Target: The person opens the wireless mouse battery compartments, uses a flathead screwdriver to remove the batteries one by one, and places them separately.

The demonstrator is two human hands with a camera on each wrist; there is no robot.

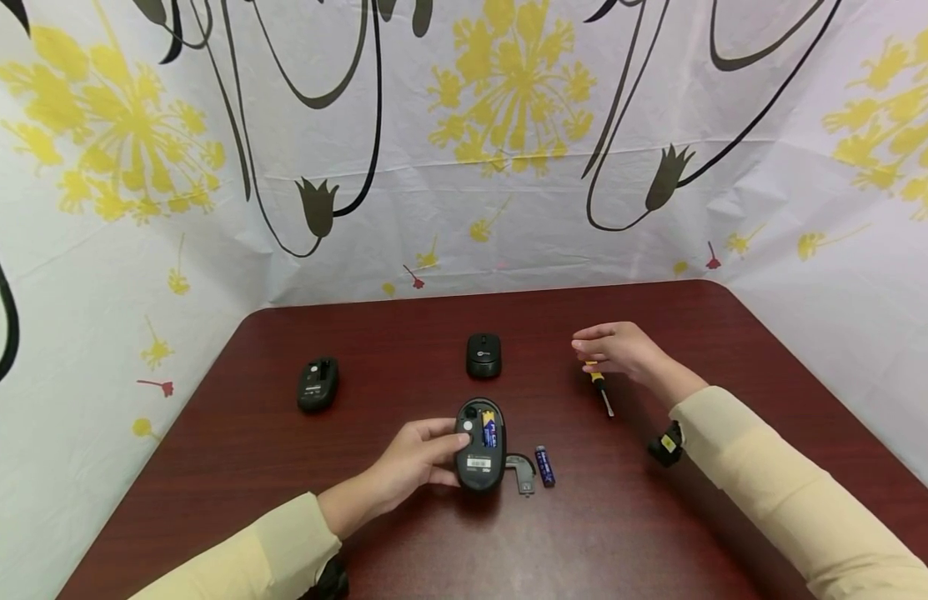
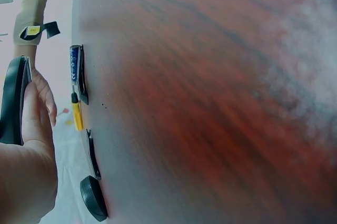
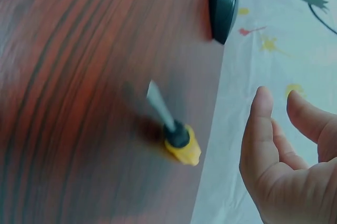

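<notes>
In the head view my left hand [image 1: 418, 462] grips a black computer mouse [image 1: 480, 482], underside up, thumb over its edge. Its battery compartment is uncovered, showing a blue-and-yellow battery [image 1: 489, 430] inside. Beside it on the table lie a grey battery cover [image 1: 524, 475] and a loose blue battery [image 1: 544, 467]. My right hand [image 1: 621, 348] hovers over a yellow-and-black screwdriver [image 1: 599, 385]. The right wrist view shows the screwdriver [image 3: 181, 142] apart from the right hand [image 3: 289, 166], whose fingers are loosely bent with nothing between thumb and fingertips.
A second mouse [image 1: 484, 356] sits right way up behind the held one. Further left, a third mouse [image 1: 317, 385] lies underside up with an uncovered slot. The dark red table [image 1: 373, 333] ends at the back against a patterned white cloth [image 1: 403, 183].
</notes>
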